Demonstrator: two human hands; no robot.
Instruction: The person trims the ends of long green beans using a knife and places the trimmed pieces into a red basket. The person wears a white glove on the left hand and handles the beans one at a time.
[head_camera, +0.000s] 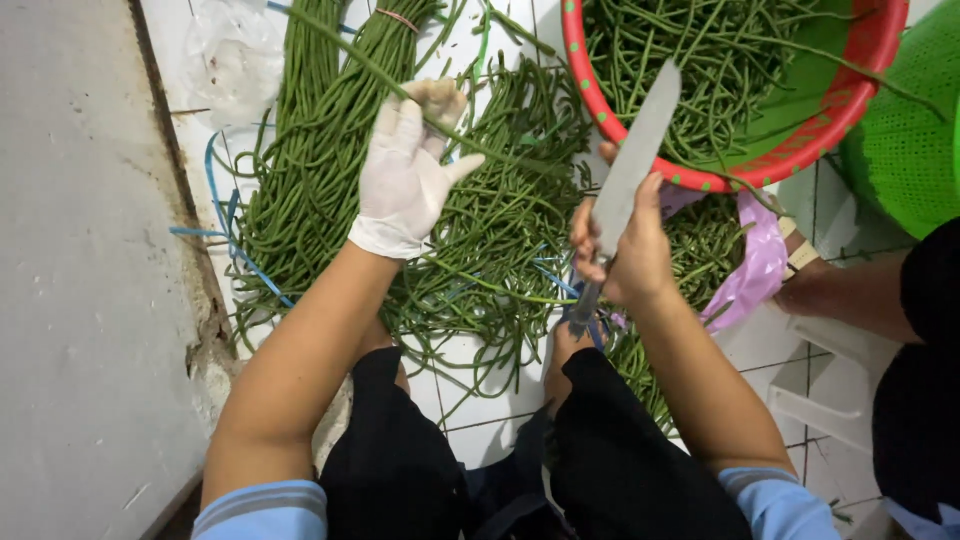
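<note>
Beside the red plastic basket (868, 62), our white-gloved left hand (405, 175) pinches one long green bean (350, 55); our bare right hand (625, 250) grips a steel knife (632, 165) blade-up, clear.

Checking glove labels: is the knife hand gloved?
No, the bare right hand grips the long steel-bladed knife, while only the left hand, pinching a long green bean, wears a white glove.

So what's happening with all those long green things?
A person sits over a heap of long green beans on the tiled floor. The left hand, in a white glove, grips one long bean. The bare right hand holds a big knife, blade pointing up. More beans fill a red basket, with a green basket beside it. Another person's arm shows at the right.
</note>
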